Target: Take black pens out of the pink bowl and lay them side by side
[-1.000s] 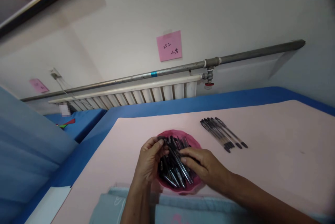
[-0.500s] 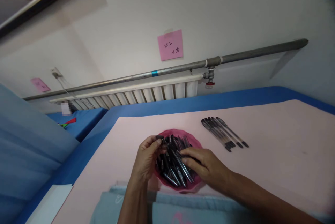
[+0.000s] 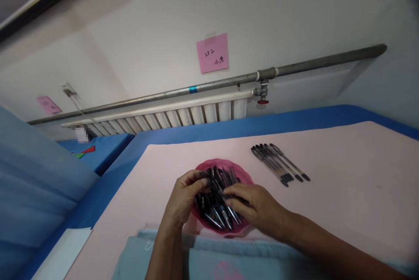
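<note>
Compared with half a second ago, the left hand's [image 3: 181, 197] thumb is sitting slightly nearer the right hand [image 3: 258, 203], and a dark pen [image 3: 218, 189] is showing more clearly between them, over the bowl [image 3: 247, 176]. Being slim and seemingly plastic, it is probably feeling light, stiff and slightly slippery, mid-barrel offering the surest hold. Right thumb and fingers are pinching it, knuckles facing up; left fingertips are gripping a dark piece [image 3: 204, 174], possibly a cap. More pens [image 3: 273, 164] are lying beyond the right hand.
</note>
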### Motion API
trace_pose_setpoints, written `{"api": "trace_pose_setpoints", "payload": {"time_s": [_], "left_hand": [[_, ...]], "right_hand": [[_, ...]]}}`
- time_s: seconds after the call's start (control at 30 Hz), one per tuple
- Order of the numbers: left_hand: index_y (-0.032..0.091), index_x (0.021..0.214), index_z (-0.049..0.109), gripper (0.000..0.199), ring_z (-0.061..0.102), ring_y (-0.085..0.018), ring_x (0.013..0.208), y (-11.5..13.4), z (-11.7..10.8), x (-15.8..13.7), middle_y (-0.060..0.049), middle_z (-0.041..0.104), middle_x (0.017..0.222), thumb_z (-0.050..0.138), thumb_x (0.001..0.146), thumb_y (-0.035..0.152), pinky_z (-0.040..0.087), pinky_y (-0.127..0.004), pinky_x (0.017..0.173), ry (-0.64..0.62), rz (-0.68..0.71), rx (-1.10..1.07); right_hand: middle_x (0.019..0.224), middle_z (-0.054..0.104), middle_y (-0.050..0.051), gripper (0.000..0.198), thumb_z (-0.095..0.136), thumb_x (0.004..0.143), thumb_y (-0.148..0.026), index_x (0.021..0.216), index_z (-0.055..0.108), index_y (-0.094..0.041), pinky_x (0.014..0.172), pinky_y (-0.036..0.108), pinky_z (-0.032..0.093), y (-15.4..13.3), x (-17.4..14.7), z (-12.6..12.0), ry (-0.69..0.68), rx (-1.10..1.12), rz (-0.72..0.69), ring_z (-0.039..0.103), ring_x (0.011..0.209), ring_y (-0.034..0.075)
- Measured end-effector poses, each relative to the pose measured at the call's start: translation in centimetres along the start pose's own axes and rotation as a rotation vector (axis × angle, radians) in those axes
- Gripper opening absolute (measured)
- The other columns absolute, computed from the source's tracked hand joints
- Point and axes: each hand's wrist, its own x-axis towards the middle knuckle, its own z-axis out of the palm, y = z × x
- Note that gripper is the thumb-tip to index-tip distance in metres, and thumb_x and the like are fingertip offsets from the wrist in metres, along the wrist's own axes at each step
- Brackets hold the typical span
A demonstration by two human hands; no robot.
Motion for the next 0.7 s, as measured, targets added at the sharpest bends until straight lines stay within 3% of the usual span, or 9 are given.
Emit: {"api": "trace_pose_setpoints", "payload": {"time_s": [0.27, 0.4, 0.53, 0.7], "left_hand": [[0.013, 0.077, 0.063, 0.030, 0.060, -0.009, 0.059, -1.0, 1.4, 0.5, 0.000, 0.065, 0.069, 0.080, 0.054, 0.020, 0.048, -0.020, 0.057, 0.144, -0.016, -0.216], [0.014, 0.078, 0.062, 0.030, 0.061, -0.009, 0.060, -1.0, 1.8, 0.4, 0.000, 0.066, 0.070, 0.080, 0.055, 0.019, 0.050, -0.020, 0.058, 0.150, -0.028, -0.267], [0.014, 0.085, 0.062, 0.032, 0.064, -0.013, 0.072, -0.8, 2.0, 0.2, -0.004, 0.068, 0.079, 0.078, 0.058, 0.018, 0.052, -0.022, 0.064, 0.094, -0.055, -0.312], [0.015, 0.086, 0.062, 0.028, 0.063, -0.016, 0.080, -0.9, 2.4, 0.1, -0.006, 0.068, 0.087, 0.075, 0.064, 0.027, 0.052, -0.026, 0.068, 0.103, -0.048, -0.353]], "right_hand": [[0.072, 0.064, 0.000, 0.006, 0.054, 0.081, -0.024, 0.083, 0.059, -0.021, 0.056, 0.025, 0.042, 0.2, -0.2, 0.5, 0.057, -0.004, 0.074, 0.059, 0.064, 0.015], [0.071, 0.064, 0.000, 0.010, 0.050, 0.084, -0.025, 0.085, 0.059, -0.021, 0.057, 0.026, 0.043, 0.3, -0.4, 0.4, 0.065, 0.062, 0.047, 0.058, 0.064, 0.015], [0.069, 0.062, 0.000, 0.013, 0.048, 0.085, -0.026, 0.086, 0.059, -0.020, 0.057, 0.026, 0.043, 0.4, -0.3, 0.5, 0.066, 0.133, 0.038, 0.057, 0.061, 0.014], [0.069, 0.063, 0.000, 0.013, 0.049, 0.086, -0.027, 0.088, 0.060, -0.020, 0.056, 0.026, 0.043, 0.4, -0.2, 0.5, 0.086, 0.144, 0.047, 0.057, 0.060, 0.014]]}}
